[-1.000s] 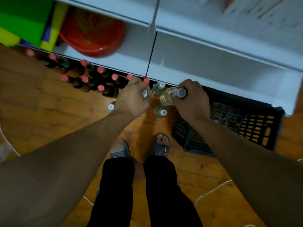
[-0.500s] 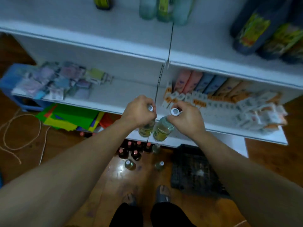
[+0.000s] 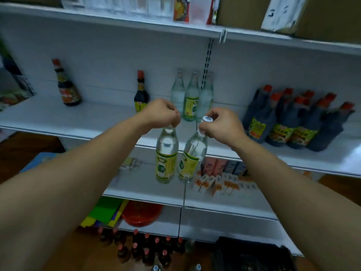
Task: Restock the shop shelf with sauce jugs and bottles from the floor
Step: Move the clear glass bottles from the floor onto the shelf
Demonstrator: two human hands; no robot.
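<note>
In front of the white shelf (image 3: 97, 122), the left hand (image 3: 162, 114) and right hand (image 3: 222, 126) each pinch a clear, yellow-labelled bottle's neck: left bottle (image 3: 166, 155), right bottle (image 3: 192, 155).

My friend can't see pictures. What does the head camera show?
The left hand grips a clear yellow-labelled bottle by its neck, the right hand a second bottle, before a white shelf holding dark red-capped sauce jugs.

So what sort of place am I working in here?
Most likely a small grocery shop: white retail shelving, a group of dark sauce jugs with matching labels, clear bottles on the same shelf, and red-capped bottles on the floor.
</note>
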